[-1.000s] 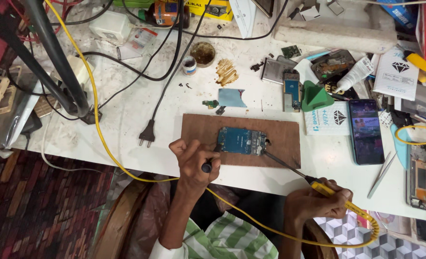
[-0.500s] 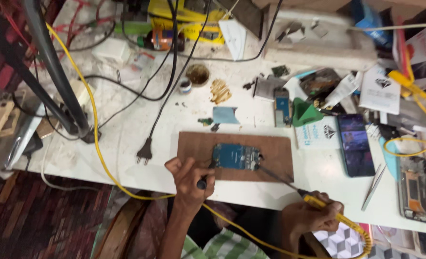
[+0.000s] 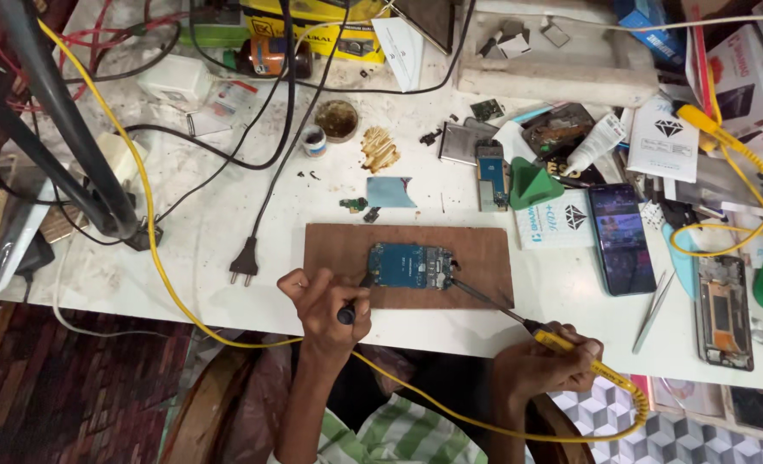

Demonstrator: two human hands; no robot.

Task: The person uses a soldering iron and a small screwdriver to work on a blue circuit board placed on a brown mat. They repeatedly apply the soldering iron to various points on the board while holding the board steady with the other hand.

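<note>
A blue circuit board [image 3: 410, 265] lies on a brown wooden board [image 3: 484, 258] near the table's front edge. My left hand [image 3: 325, 305] grips a small dark-handled tool [image 3: 348, 313] whose tip reaches the circuit board's left end. My right hand [image 3: 546, 365] holds a yellow-handled soldering iron [image 3: 519, 320]; its thin metal tip touches the circuit board's right end. A yellow cord [image 3: 167, 266] runs from the iron's handle under my arms and across the table to the far left.
A loose black plug [image 3: 244, 265] lies left of the wooden board. A phone with a lit screen [image 3: 619, 238], tweezers [image 3: 653, 311] and an opened phone [image 3: 724, 311] lie right. Parts, a green stand [image 3: 531, 182], a small tin [image 3: 337, 119], boxes and cables crowd the back.
The view has shifted slightly, and both hands sit a little lower in the picture. The tool and iron tips stay at the circuit board's two ends.
</note>
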